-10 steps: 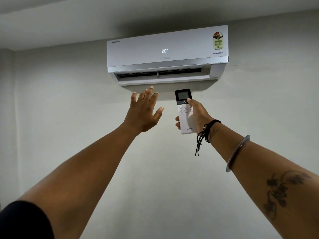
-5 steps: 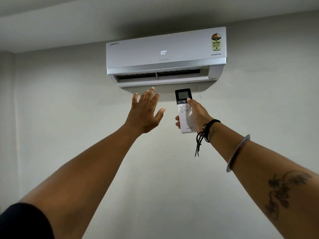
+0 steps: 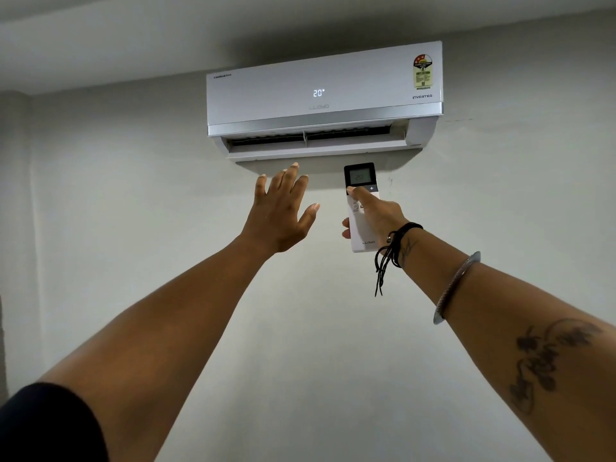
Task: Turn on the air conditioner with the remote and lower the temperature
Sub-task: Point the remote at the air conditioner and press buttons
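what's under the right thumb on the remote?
The right hand holds the remote; the thumb tip sits just below its screen, left of a plus button. The button beneath is covered, and so are most lower keys.

wall (image 3: pixel 133 195): plain off-white, bare
ceiling (image 3: pixel 133 35): white, meets wall along top
wrist cords (image 3: pixel 386 258): black, loose ends dangling
bangle (image 3: pixel 456 285): silver metal
sleeve (image 3: pixel 43 425): black, bottom-left corner

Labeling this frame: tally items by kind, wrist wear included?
Air conditioner: 1
Remote: 1, held in the right hand
Hands: 2, the left hand open and empty
Black cord wristband: 1
Metal bangle: 1
Total: 6
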